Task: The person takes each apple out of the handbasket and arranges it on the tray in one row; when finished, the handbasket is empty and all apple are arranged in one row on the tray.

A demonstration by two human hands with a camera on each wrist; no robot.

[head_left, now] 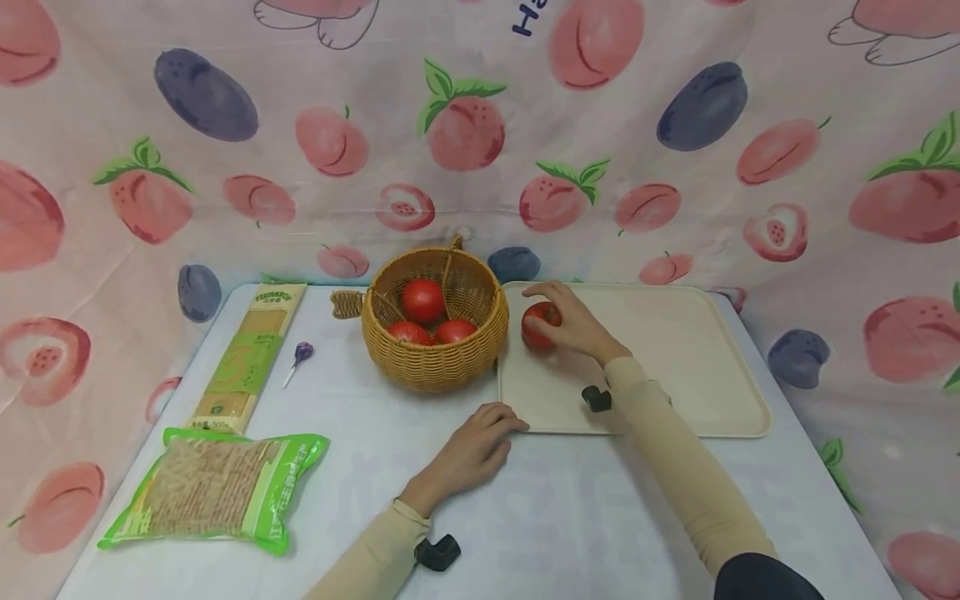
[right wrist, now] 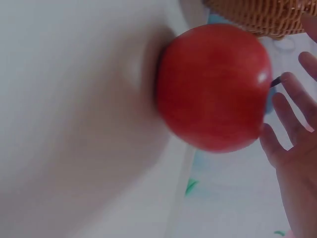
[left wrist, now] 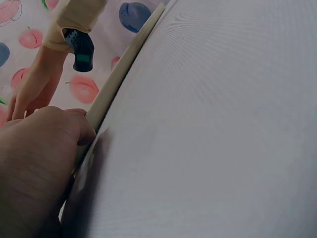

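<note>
A red apple [head_left: 543,312] with a dark stem sits at the left end of a cream tray [head_left: 705,358]. My right hand [head_left: 576,323] is over it, fingers spread; in the right wrist view the fingers [right wrist: 292,106] look extended beside the stem, not curled round the apple [right wrist: 213,87]. My left hand [head_left: 471,446] rests at the tray's front left corner, its fingertips touching the rim. Up close in the left wrist view, the thumb side of that hand [left wrist: 44,144] lies against the tray edge [left wrist: 121,69]. Just left of the tray, a round wicker basket [head_left: 435,367] holds three red apples [head_left: 423,300].
On the left of the white-covered table [head_left: 420,442] lie a long pack of noodles [head_left: 251,350], a wrapped lollipop [head_left: 302,353] and a green-edged clear bag of brownish food [head_left: 213,487]. A fruit-printed curtain [head_left: 465,200] stands behind the table and along both sides.
</note>
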